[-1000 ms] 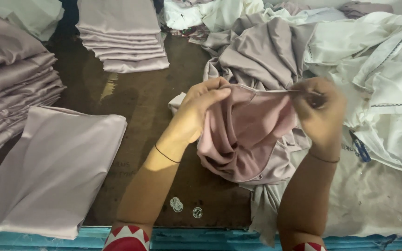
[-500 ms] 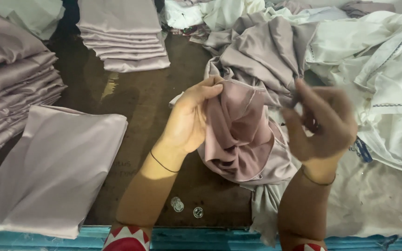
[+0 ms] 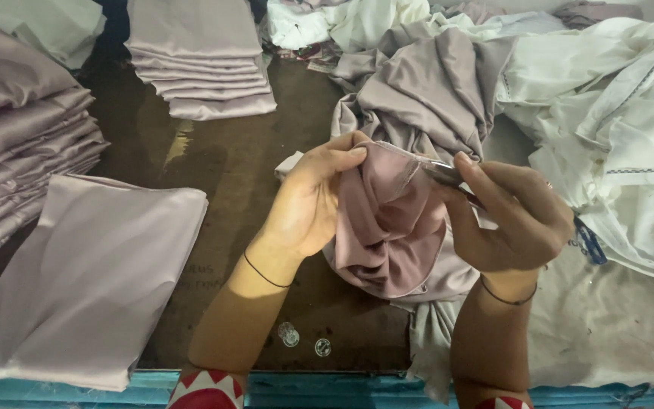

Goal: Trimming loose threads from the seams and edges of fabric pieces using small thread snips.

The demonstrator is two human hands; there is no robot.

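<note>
Left hand (image 3: 308,201): fingers clamped on the mauve cloth (image 3: 387,227) edge, frame centre.
Right hand (image 3: 512,216): pinching small metal snips (image 3: 448,176) against the cloth edge.
Lower left: folded cloth piece (image 3: 85,280) on dark table (image 3: 236,174).

A dark wooden table (image 3: 236,174) is carrying folded mauve fabric stacks (image 3: 202,64) at its far edge. Nearer than those stacks, a flat folded sheet (image 3: 92,280) is lying leftward, and two small clear buttons (image 3: 304,341) are sitting rightward.

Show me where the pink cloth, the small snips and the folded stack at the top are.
pink cloth (image 3: 387,227), head view, on its bunched middle.
small snips (image 3: 448,176), head view, on the metal blade.
folded stack (image 3: 198,68), head view, on its front edge.
</note>
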